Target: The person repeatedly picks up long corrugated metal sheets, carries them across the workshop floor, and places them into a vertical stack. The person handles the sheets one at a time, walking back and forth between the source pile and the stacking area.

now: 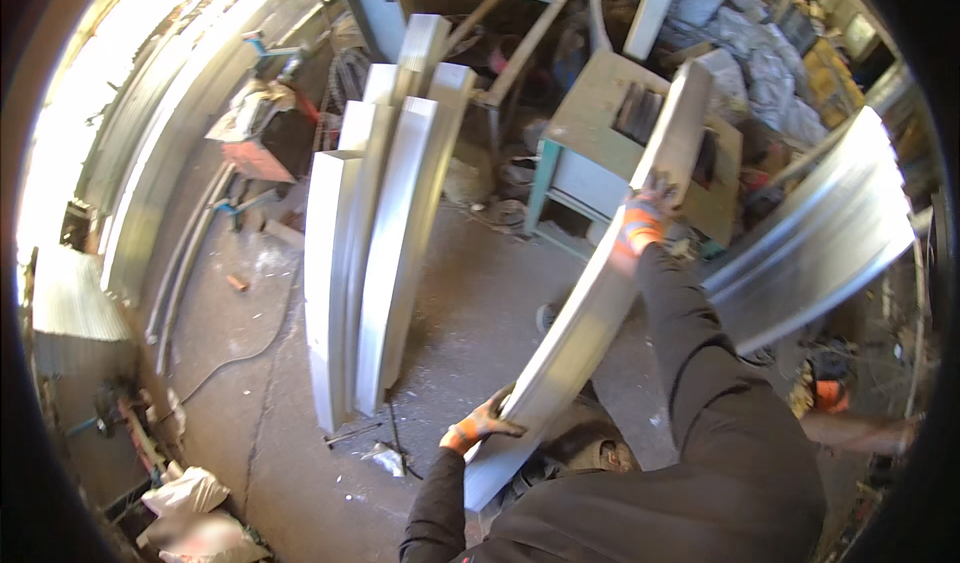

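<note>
The person is holding a long bent sheet-metal profile [590,303] with both hands, carrying it tilted so that it is running from low near the body up and away toward the upper right. The left hand [480,425], in an orange and grey work glove, is gripping the profile's left edge near its lower end, fingers wrapping over the rim. The right hand [645,218], gloved the same way, is clasping the profile much higher up, on its right edge — the dark sleeve is stretching out along the metal to reach it. The top end of the profile is reaching over a workbench [600,113] with a brownish board top and a teal frame, which is standing behind it.

To the left, well apart from the held piece, a stack of similar pale metal profiles [375,233] is standing on end on the concrete floor [470,303], leaning together toward the back of the workshop. To the right, a wide curved metal sheet [820,238] is lying at a slant, just beside the person's right arm. Along the far left more long metal strips [160,153] are lying in bright light, and a black cable [250,348] is snaking across the floor near them. Crumpled pale bags [190,508] are sitting at the lower left — their contents cannot be made out. Grey sacks [760,53] are piling up behind the bench.
</note>
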Demonstrator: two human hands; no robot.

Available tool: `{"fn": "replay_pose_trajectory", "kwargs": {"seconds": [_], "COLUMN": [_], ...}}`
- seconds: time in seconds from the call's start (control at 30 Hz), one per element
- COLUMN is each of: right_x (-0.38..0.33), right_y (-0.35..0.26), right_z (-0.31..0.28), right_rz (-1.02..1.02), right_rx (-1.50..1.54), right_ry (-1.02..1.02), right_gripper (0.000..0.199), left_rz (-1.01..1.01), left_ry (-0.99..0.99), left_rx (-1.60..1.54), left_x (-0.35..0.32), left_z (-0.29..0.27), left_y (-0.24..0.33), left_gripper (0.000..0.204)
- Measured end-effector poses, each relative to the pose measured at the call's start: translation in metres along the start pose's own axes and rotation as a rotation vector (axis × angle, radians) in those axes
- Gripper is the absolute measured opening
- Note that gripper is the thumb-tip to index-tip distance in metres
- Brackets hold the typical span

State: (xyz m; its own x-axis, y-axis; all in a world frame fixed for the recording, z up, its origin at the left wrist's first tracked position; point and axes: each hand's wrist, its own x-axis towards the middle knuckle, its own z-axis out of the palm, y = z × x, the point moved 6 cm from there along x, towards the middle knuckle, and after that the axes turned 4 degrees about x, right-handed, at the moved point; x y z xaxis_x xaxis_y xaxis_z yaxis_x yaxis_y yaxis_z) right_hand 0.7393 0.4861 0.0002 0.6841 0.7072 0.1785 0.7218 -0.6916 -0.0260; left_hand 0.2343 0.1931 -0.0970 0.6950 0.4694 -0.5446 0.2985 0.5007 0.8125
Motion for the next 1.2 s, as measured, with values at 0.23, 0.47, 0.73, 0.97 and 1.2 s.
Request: {"fn": "replay_pose_trajectory", "kwargs": {"seconds": [0.23,0.47,0.73,0.97,1.2], "right_x": [-0.132,-0.21,-0.267,-0.298,-0.262], "right_y": [-0.011,-0.006,0.005,0.072,0.097], "right_z": [-0.037,-0.038,-0.086,-0.051,0.063], "right_rz": [-0.017,-0.037,-0.103,0.34,0.453], "right_rx": [-0.093,-0.041,0.137,0.975,2.099], "right_ry": [0.028,-0.015,-0.158,-0.234,-0.345], "right_gripper": [0.073,0.076,0.099,0.138,0.085], "left_rz": [0.039,-0.037,-0.087,0.001,-0.153], "left_ry": [-0.074,-0.097,-0.003,0.353,0.041], "left_rx": [-0.259,-0.16,-0.234,0.74,-0.062], "left_x": [-0.104,-0.151,-0.22,-0.264,-0.238], "left_z": [0.022,0.032,0.042,0.041,0.006], "left_y": [-0.091,-0.174,-0.164,-0.083,-0.075], "left_gripper": [0.124,0.13,0.142,0.132,0.153]}}
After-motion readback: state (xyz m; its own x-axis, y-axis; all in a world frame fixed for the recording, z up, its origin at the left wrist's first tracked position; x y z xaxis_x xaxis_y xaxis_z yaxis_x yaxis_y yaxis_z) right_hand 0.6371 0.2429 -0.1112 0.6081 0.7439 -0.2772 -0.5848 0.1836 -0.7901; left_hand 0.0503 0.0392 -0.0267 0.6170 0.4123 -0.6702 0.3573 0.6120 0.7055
